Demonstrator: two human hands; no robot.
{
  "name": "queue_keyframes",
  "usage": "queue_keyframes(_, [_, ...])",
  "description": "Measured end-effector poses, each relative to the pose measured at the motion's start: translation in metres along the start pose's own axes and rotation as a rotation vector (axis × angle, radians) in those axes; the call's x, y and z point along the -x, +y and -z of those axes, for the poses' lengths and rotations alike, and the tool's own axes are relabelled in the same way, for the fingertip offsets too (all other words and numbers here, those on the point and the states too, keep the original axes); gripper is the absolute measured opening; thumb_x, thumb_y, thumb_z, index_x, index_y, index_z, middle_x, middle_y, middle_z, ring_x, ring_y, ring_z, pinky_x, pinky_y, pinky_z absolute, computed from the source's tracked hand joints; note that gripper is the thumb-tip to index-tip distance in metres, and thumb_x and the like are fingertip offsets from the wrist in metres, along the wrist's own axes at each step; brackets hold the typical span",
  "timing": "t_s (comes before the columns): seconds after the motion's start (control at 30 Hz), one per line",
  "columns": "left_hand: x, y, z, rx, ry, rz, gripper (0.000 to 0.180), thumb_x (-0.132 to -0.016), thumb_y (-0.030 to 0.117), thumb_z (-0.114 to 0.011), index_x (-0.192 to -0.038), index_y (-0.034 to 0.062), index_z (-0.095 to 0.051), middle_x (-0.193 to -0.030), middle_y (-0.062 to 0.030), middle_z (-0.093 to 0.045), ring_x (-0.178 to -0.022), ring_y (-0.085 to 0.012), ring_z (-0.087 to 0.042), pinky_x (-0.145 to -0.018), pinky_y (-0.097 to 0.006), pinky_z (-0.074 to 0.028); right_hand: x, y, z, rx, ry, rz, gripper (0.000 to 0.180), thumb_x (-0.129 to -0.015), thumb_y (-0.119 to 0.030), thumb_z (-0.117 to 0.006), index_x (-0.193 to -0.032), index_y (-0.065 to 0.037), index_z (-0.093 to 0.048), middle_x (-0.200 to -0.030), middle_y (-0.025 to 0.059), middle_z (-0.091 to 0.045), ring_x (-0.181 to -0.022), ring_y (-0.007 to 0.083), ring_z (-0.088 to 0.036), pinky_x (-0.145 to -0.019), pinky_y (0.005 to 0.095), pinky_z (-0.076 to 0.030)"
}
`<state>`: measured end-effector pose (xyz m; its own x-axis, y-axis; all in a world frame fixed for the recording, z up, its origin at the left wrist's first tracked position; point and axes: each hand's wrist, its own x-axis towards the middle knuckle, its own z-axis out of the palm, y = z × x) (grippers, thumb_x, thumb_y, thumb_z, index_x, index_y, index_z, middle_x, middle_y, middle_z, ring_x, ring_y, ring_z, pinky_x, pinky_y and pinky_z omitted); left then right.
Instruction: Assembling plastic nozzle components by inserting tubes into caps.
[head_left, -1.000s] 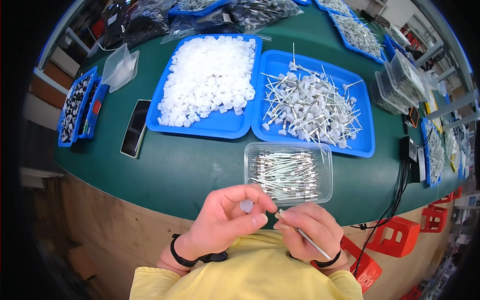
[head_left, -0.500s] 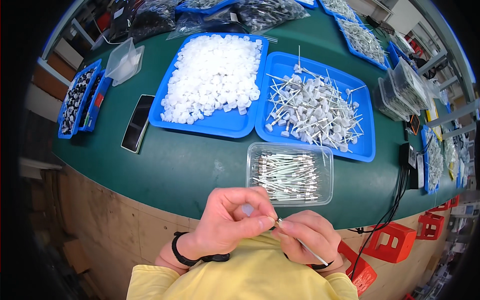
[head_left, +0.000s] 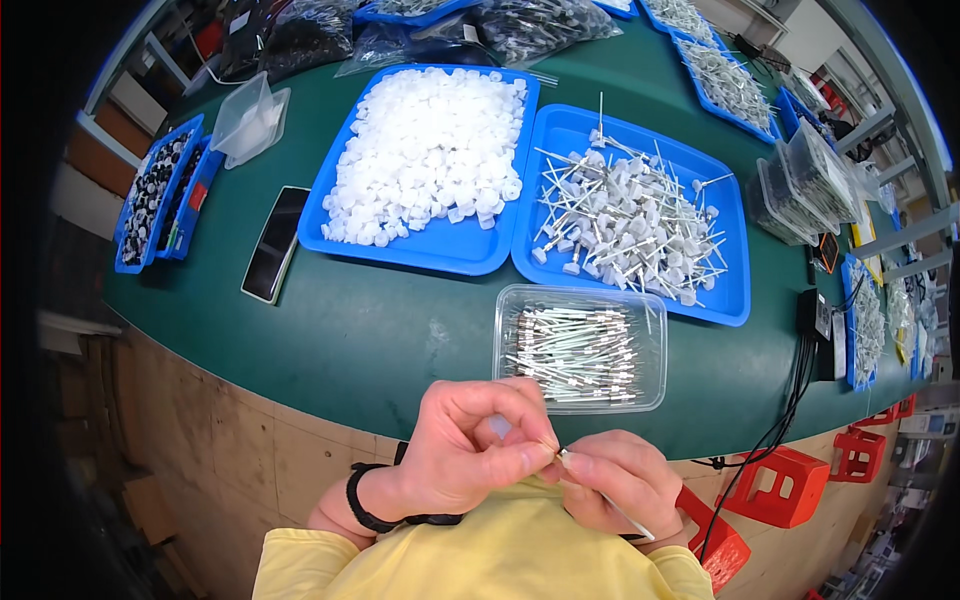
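Observation:
Close to my body, in front of the table edge, my two hands meet at the fingertips. Between thumb and fingers, my right hand (head_left: pixel 622 482) grips a thin pale rod (head_left: pixel 628 516) that slants down to the right. Its dark metal end reaches the pinched thumb and forefinger of my left hand (head_left: pixel 475 435); what those tips pinch is too small to make out. A translucent white plastic cap (head_left: pixel 500 426) shows inside the curled left fingers. Just beyond, a clear plastic box (head_left: pixel 655 392) holds many similar rods with metal ends.
A blue tray (head_left: pixel 450 258) of white caps and another blue tray (head_left: pixel 738 290) of capped rods stand behind the box. To the left lie a phone (head_left: pixel 276 245) and small blue bins (head_left: pixel 180 240). Black cables (head_left: pixel 790 400) hang at right, near red stools (head_left: pixel 780 488).
Both hands have shifted very slightly, still fingertip to fingertip. The rod has tilted a little in my right hand; the trays and box stay put.

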<state>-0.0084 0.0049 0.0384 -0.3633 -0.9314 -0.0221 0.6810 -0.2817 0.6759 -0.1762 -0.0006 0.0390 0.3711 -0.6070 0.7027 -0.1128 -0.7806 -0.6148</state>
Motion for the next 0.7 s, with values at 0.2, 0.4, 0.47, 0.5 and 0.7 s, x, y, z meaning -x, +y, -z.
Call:
queue_keyframes(0.2, [-0.001, 0.001, -0.001, 0.000, 0.009, 0.031, 0.004, -0.080, -0.005, -0.054, -0.082, -0.0050, -0.056, -0.082, -0.0085, -0.052, -0.073, -0.0145, -0.058, -0.065, -0.026, -0.050, 0.001, -0.001, -0.001, 0.067, 0.016, 0.016, 0.038, -0.062, 0.010, -0.067, -0.098, 0.008, -0.057, -0.086, 0.0150, -0.060, -0.069, 0.0225, -0.062, -0.057, 0.0276, -0.053])
queue_keyframes(0.4, [-0.002, 0.003, -0.004, -0.075, 0.097, 0.096, 0.010, -0.084, 0.000, -0.050, -0.092, -0.0032, -0.053, -0.082, -0.0067, -0.051, -0.066, -0.0102, -0.051, -0.061, -0.022, -0.045, -0.001, -0.001, -0.001, 0.093, 0.024, -0.070, 0.035, -0.065, 0.010, -0.065, -0.098, 0.007, -0.056, -0.085, 0.0152, -0.060, -0.066, 0.0226, -0.061, -0.056, 0.0281, -0.052])
queue_keyframes(0.47, [-0.001, 0.004, 0.001, -0.111, 0.130, 0.153, 0.017, -0.087, 0.004, -0.046, -0.103, -0.0023, -0.051, -0.084, -0.0064, -0.051, -0.062, -0.0091, -0.046, -0.058, -0.022, -0.042, 0.000, -0.002, 0.000, 0.053, 0.035, -0.149, 0.034, -0.066, 0.010, -0.064, -0.098, 0.007, -0.056, -0.084, 0.0148, -0.061, -0.065, 0.0226, -0.061, -0.056, 0.0286, -0.051])
queue_keyframes(0.5, [-0.002, 0.003, 0.001, -0.090, 0.176, 0.149, 0.020, -0.088, 0.006, -0.044, -0.106, -0.0027, -0.049, -0.086, -0.0066, -0.051, -0.062, -0.0089, -0.045, -0.056, -0.021, -0.040, 0.000, -0.002, 0.001, 0.059, 0.045, -0.160, 0.033, -0.066, 0.010, -0.064, -0.098, 0.006, -0.056, -0.083, 0.0144, -0.061, -0.065, 0.0227, -0.061, -0.056, 0.0287, -0.051])
queue_keyframes(0.7, [-0.009, -0.002, 0.018, -0.337, 0.189, 0.087, 0.030, -0.090, 0.008, -0.040, -0.117, -0.0042, -0.045, -0.094, -0.0085, -0.054, -0.067, -0.0085, -0.046, -0.058, -0.022, -0.041, 0.002, 0.001, 0.003, 0.051, 0.109, -0.239, 0.029, -0.067, 0.009, -0.064, -0.095, 0.006, -0.057, -0.077, 0.0136, -0.062, -0.063, 0.0226, -0.061, -0.056, 0.0282, -0.051])
